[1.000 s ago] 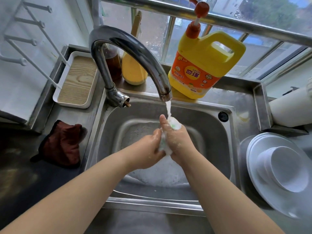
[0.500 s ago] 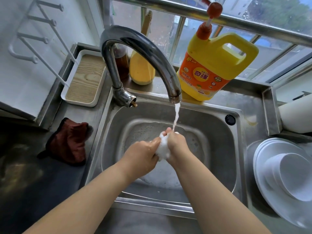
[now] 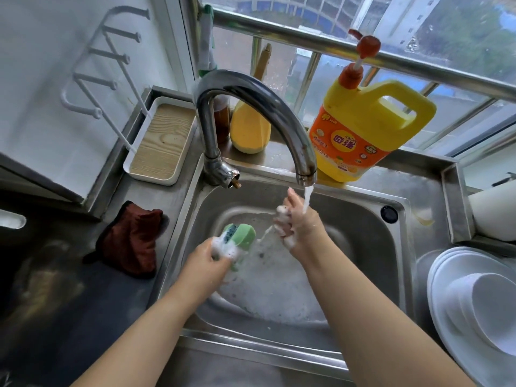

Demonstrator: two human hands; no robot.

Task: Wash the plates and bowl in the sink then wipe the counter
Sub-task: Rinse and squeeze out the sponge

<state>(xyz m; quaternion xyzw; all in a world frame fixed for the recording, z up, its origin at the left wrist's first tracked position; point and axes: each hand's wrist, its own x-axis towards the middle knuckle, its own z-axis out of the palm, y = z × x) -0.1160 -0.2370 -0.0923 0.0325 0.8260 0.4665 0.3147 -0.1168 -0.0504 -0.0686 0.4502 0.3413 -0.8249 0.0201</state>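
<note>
My left hand [image 3: 208, 259] grips a green, foamy sponge [image 3: 242, 237] over the left half of the steel sink [image 3: 360, 247]. My right hand [image 3: 297, 223] is under the running water from the faucet [image 3: 251, 107], covered in suds, its fingers loosely curled and holding nothing. Soapy water lies on the sink bottom. White plates [image 3: 452, 277] with a white bowl [image 3: 491, 314] stacked on them sit on the counter to the right of the sink.
A yellow detergent jug [image 3: 363, 135] with a red pump stands behind the sink. A dark red cloth [image 3: 131, 238] lies on the counter at the left. A white tray [image 3: 162, 143] with a wooden base sits at the back left, a paper roll [image 3: 494, 213] at the right.
The hands were pressed together around the sponge under the tap. They have come apart: the left hand moved left with the sponge, the right hand stays under the water.
</note>
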